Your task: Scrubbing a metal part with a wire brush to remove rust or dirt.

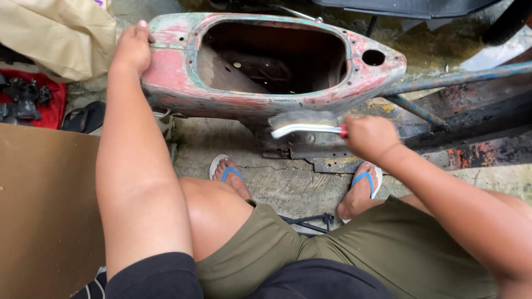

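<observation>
Bristles of a wire brush (305,124) press against the lower side of a worn scooter body shell (177,77), whose red paint is flaking to bare grey and green. The right hand (370,135) closes its grip around the brush's red handle end, with the white neck and bristle head sticking out to the left of the fist. The brush's long axis runs nearly level, left to right, along the shell's flank, and its head points toward the person's left.

The left hand (133,47) lies flat on the shell's far left end, fingers curled over the edge and clasping it, well apart from the brush.

The shell lies lengthwise across the view and is open on top: a large oval cavity (277,58) shows a dark, rusty inside with a few small bits on its floor. A small round hole (373,57) sits near the right tip.

Below, both feet in blue-strapped sandals (363,182) rest on cracked concrete floor (288,182).
</observation>
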